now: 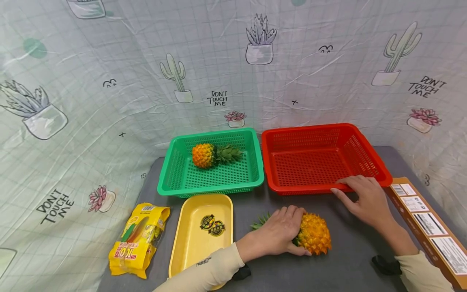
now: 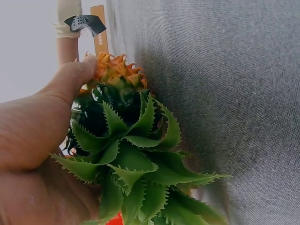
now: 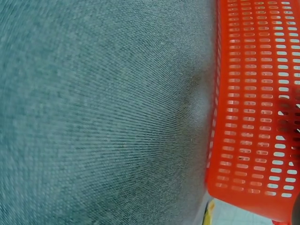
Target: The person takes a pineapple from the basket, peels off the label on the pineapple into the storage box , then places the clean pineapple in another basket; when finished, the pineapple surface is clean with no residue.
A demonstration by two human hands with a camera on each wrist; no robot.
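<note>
My left hand [image 1: 282, 229] grips a pineapple [image 1: 314, 234] on the grey table, its orange body to the right and its leaves to the left. In the left wrist view the thumb lies along the fruit, above the spiky green leaves [image 2: 136, 164]. At the front right of a red plastic basket [image 1: 304, 162], my right hand [image 1: 366, 200] holds the rim, fingers over the edge and thumb on the near side. The right wrist view is mostly tabletop, with the basket's slotted wall [image 3: 253, 103] on the right; that hand is nearly all hidden there.
A green basket [image 1: 215, 184] on the left holds another pineapple [image 1: 204, 155] lying on its side. In front of it are a yellow tray [image 1: 189, 239] and a yellow snack bag [image 1: 135, 241]. A long brown box [image 1: 425, 227] lies along the right edge. Patterned cloth hangs behind.
</note>
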